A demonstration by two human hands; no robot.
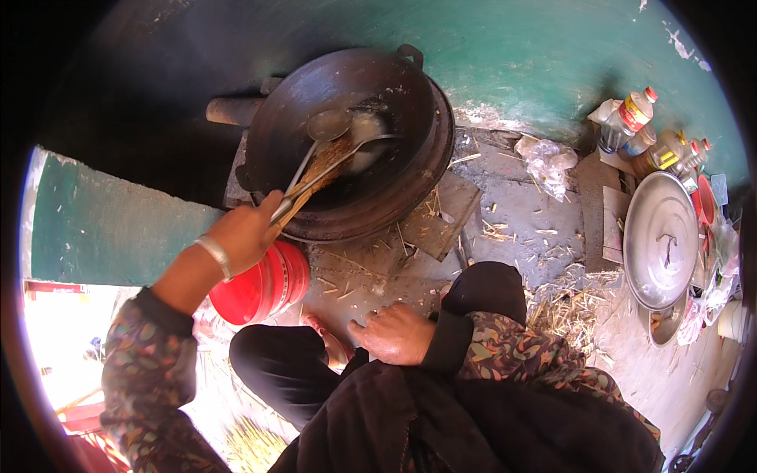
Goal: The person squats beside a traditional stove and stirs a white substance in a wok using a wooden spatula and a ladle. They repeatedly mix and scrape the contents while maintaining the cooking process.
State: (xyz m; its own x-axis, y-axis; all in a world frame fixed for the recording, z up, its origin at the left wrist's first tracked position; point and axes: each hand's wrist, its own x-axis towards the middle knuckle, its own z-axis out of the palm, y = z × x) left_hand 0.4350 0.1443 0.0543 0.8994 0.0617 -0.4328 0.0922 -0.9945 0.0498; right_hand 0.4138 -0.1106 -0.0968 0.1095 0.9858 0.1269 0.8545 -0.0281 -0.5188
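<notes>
A large dark wok [276,134] sits at the upper left with a little pale liquid [369,126] in its bottom. Over its near rim reaches my left hand [243,236], closed round several long handles. They belong to a metal ladle [328,124], a straw brush [325,167] and another metal utensil [371,143] with a curved end, perhaps a spatula. Their far ends rest inside the wok; the second utensil's head is partly hard to make out. My right hand [394,333] lies over my lap, thumb apart from the fingers, holding nothing.
A red bucket [244,292] stands below my left wrist. Along the right are a metal lid [661,240], several bottles [633,114] and a crumpled plastic bag [546,164]. Loose straw [572,315] litters the floor. A green wall [520,63] rises behind the wok.
</notes>
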